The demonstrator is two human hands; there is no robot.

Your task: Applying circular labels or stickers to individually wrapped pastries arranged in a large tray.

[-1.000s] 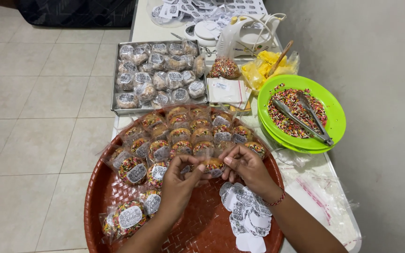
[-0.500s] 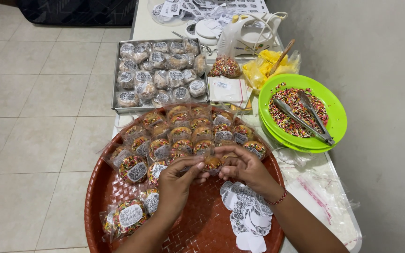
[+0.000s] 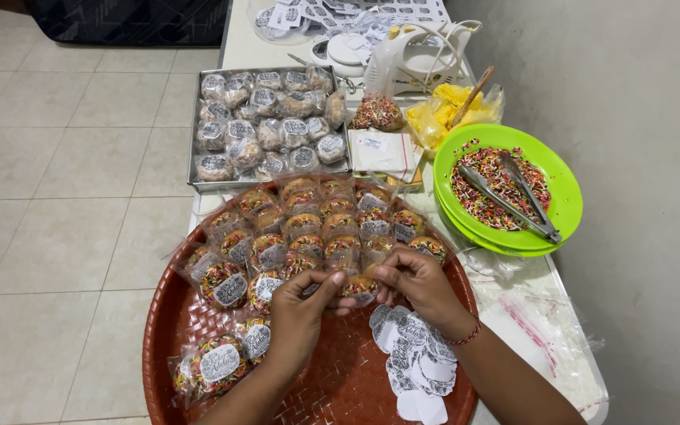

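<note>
Head view: both hands met over the round red woven tray (image 3: 175, 330) on the bench. The left hand (image 3: 297, 315) and right hand (image 3: 419, 283) each had a grip pinched together on one wrapped sprinkle-topped treat (image 3: 358, 287), just beside label stickers (image 3: 415, 362). A green bowl (image 3: 568, 197) sat near.

Both arms are bare, with no sleeves showing. The right hand (image 3: 419, 283) has a thin red string bracelet (image 3: 466, 337) around its wrist. The left hand (image 3: 301, 315) wears nothing.
</note>
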